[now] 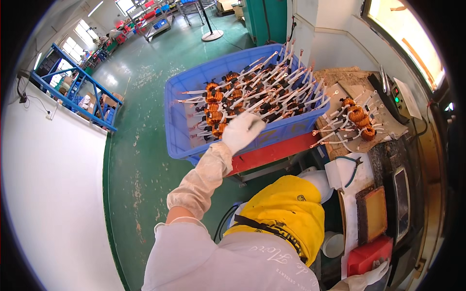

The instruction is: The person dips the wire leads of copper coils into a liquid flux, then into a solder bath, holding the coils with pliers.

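My left hand (242, 133), in a white glove, is at the near wall of a large blue plastic bin (286, 137). Its fingers are curled; what they hold, if anything, is hidden. Copper-wound ring coils (213, 107) with white and black sleeved leads fill much of the bin, many leads pointing up. At the lower right, my gloved right hand (371, 276) lies with fingers stretched beside a red box-shaped block (370, 255), seeming to touch its near side. Part of that hand is cut off by the picture's rim.
More coils (359, 116) lie on cardboard at the bench's far end. Cutting pliers (356, 169), a framed amber slab (376, 213) and a control box with a green light (399, 99) are nearby. A red stand (276, 153) supports the bin. A white wall (58, 194) borders the left.
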Demonstrator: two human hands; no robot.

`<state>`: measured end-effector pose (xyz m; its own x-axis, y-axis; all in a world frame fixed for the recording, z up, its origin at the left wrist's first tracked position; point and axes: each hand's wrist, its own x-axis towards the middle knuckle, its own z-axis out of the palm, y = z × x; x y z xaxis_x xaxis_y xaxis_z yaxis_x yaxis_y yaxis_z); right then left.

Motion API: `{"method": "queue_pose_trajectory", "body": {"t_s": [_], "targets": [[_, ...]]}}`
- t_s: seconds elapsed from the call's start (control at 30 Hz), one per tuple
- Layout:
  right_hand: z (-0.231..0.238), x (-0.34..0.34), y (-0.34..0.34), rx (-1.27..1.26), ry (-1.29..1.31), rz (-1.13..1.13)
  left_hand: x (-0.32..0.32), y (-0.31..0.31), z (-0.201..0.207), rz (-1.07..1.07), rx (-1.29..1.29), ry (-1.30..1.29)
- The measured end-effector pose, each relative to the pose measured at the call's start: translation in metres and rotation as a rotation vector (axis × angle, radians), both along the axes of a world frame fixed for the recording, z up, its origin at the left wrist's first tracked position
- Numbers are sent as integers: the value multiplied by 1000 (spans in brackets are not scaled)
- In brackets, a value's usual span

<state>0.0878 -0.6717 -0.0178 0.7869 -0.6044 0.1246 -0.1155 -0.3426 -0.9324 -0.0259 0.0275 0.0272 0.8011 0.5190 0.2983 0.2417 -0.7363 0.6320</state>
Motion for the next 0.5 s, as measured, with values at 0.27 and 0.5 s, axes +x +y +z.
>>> {"method": "queue_pose_trajectory", "body": {"t_s": [0.27,0.5], "targets": [[-3,3,-8,-5,2,-10,-30,106,5,423,161,150],[11,-23,-10,-400,-133,84,-11,170,-20,446,131,559]]}}
